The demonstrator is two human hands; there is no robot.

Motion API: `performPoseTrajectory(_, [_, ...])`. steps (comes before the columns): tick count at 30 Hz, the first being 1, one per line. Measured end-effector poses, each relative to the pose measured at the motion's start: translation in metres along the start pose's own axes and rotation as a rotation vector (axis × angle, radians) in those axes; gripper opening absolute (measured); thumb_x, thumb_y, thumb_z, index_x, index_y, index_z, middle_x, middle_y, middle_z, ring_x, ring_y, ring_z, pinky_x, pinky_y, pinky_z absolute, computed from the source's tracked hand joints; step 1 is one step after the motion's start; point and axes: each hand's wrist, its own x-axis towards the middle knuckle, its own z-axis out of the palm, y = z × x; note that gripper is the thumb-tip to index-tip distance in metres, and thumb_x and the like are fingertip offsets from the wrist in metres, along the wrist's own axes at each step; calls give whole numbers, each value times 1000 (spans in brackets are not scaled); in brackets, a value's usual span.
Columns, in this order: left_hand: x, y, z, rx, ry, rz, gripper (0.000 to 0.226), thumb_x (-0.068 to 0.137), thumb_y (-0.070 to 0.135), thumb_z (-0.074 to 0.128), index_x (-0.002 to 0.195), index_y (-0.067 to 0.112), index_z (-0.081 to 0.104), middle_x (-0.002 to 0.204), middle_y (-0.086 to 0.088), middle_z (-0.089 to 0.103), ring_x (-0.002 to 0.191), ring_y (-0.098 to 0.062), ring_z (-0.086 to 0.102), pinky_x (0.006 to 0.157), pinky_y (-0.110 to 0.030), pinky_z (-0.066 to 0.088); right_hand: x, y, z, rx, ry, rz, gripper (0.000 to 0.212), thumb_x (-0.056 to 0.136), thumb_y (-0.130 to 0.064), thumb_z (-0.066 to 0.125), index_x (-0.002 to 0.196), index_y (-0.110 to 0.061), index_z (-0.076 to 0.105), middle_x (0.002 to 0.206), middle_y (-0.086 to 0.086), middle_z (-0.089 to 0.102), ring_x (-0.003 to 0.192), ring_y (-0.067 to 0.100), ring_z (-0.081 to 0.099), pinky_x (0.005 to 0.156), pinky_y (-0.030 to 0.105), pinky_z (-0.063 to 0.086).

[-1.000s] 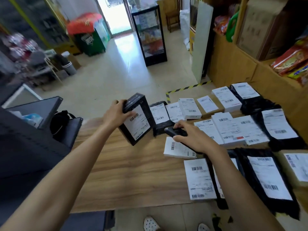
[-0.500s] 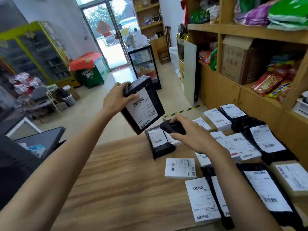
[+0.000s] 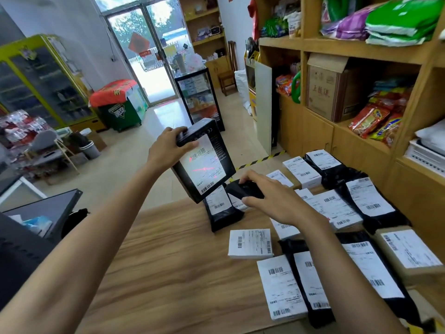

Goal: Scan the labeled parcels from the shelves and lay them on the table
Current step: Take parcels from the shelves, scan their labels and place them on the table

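My left hand (image 3: 166,150) grips the top edge of a black box parcel (image 3: 204,162), held tilted above the far edge of the wooden table (image 3: 173,261). Its white label faces me, with a red scan line across it. My right hand (image 3: 272,198) holds a black handheld scanner (image 3: 243,189) just below and right of the box, pointed at the label. Several labeled parcels lie on the table's right half, among them a white box (image 3: 250,243) and a black bag (image 3: 220,210).
Wooden shelves (image 3: 361,51) with snack bags and a cardboard carton (image 3: 330,92) rise at the right, close behind the table. A dark monitor (image 3: 43,213) stands at the left. A glass display case (image 3: 199,97) and a green freezer (image 3: 120,109) stand on the floor beyond.
My left hand has lifted the black box up from the table and turned its label toward the scanner. A red scan line now shows on the label. The view has tilted up.
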Motion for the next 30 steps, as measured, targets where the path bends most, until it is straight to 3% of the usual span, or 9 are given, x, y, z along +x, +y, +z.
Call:
performPoseTrajectory(6, [-1,11,12,-23,2,-32,67,87,56,65,143,23,50,109,2,49,107,-23,55,84,-39,45,-4,14,-15,25,21,-6,31,95,-36,58,122,-42,44,115,-16,53,99,17,54,85,41,50])
performPoseTrajectory(13, [-6,23,18,7,-16,-55,65,87,57,65,141,23,51,109,1,50,106,-23,56,82,-39,47,-8,24,-26,54,22,-30,31,96,-36,59,122,-44,44,124,-13,54,103,19,57,89,46,51])
performPoseTrajectory(17, [-8,27,20,20,-19,-60,66,87,57,64,141,22,51,108,2,50,100,-20,55,79,-37,46,-10,30,-27,65,36,-32,31,96,-36,59,122,-44,44,121,-14,54,103,17,55,86,41,50])
performPoseTrajectory(21, [-16,23,23,9,-14,-93,67,85,61,65,140,23,52,108,1,53,102,-23,58,85,-44,51,-11,41,-15,117,55,-17,29,96,-36,61,120,-41,46,118,-15,54,96,13,54,75,33,43])
performPoseTrajectory(27, [-58,-3,49,24,-65,-190,67,83,63,64,138,26,55,109,6,52,105,-20,59,87,-43,50,-14,61,24,127,-29,71,30,94,-40,62,120,-41,46,129,-10,55,107,19,56,88,42,48])
performPoseTrajectory(30, [-83,-20,67,43,-121,-240,68,84,62,64,139,24,54,108,6,52,104,-19,59,86,-41,51,-18,71,51,128,-110,107,30,94,-44,61,119,-45,44,130,-10,56,105,20,59,85,43,50])
